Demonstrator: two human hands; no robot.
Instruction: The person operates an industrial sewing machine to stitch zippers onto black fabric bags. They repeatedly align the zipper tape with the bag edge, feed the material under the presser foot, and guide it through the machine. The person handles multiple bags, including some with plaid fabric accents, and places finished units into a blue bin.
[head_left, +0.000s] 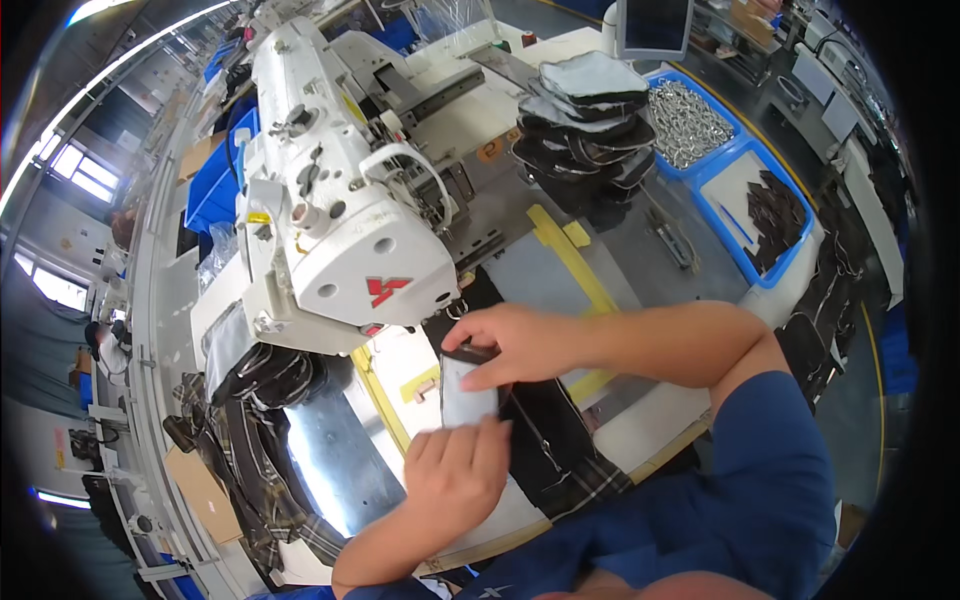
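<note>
A white sewing machine (350, 220) stands in front of me, its head above the work plate. My right hand (520, 345) is closed, thumb and fingers pinching the far end of a small pale-backed fabric piece (460, 395) with a dark edge. On the near end of that piece, my left hand (455, 475) is closed, fingers curled over it. Under and beside the piece lies a long black fabric panel (545, 440) with a plaid end (585, 485), running up toward the machine's needle area. Yellow tape strips (575, 260) mark the plate around it.
Right of the machine rises a stack of dark, pale-backed fabric pieces (590, 120). Beyond it are a blue tray of metal rings (690, 120) and a blue tray of dark strips (770, 220). Dark and plaid fabric (260, 450) hangs at the left; more dark fabric (825, 290) lies at the right.
</note>
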